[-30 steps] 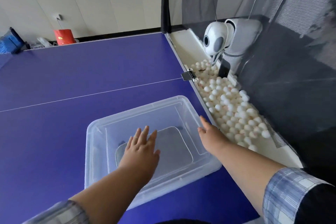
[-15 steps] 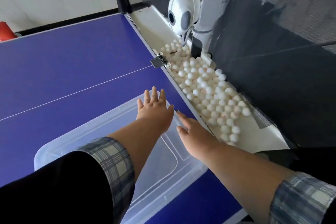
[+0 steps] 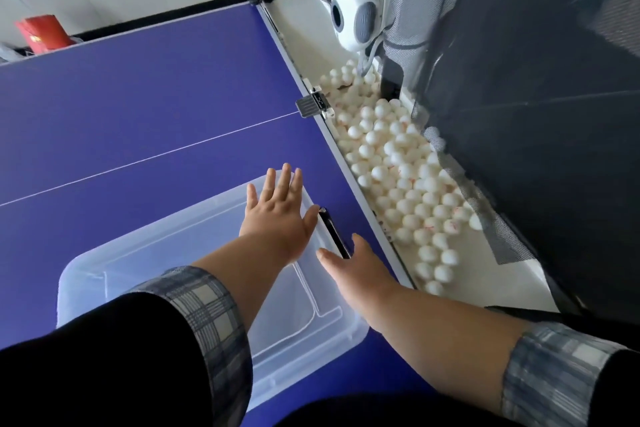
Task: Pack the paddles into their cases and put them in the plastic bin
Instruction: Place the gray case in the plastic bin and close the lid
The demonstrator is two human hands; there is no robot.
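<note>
**Table and what sits on it**

Blue table [image 3: 145, 87], white line running across it. My clear bin [image 3: 104, 274] sits on the near part, close to the right edge. A thin dark object [image 3: 332, 232] lies on the blue between bin and edge; can't tell what it is. A metal clamp [image 3: 311, 106] grips the right edge at the line.

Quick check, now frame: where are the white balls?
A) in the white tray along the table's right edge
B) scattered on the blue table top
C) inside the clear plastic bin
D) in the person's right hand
A: the white balls lie heaped in the white tray beside the blue table; none show in the clear bin, and the right hand holds no ball.
</note>
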